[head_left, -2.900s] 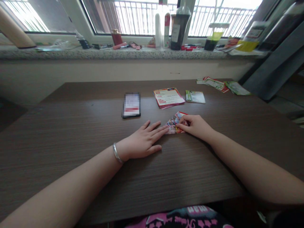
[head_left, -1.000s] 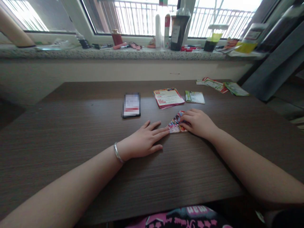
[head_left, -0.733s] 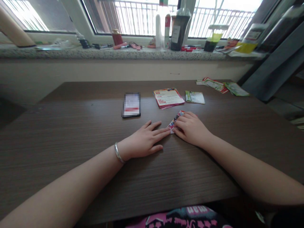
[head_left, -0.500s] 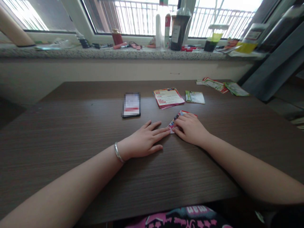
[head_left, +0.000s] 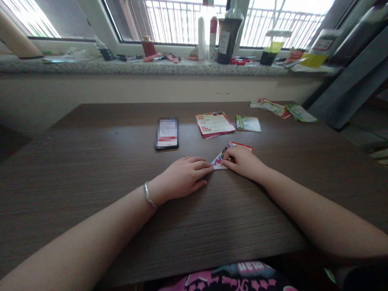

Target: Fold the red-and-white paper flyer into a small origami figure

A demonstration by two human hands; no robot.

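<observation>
Behind the dark wood-grain table (head_left: 230,226) runs a pale wall (head_left: 169,89), topped by a speckled stone windowsill (head_left: 166,69). Daylight comes through white-framed windows (head_left: 97,24) above the table's far edge, a railing (head_left: 172,24) outside, and a grey-blue curtain (head_left: 348,89) hangs beyond the table's far right corner

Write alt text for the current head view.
A person's left hand touches the left corner of a colorful folded paper on a brown table while the right hand partly covers it. Beyond lie a phone and a stack of printed sheets; behind them, a cluttered windowsill.
</observation>
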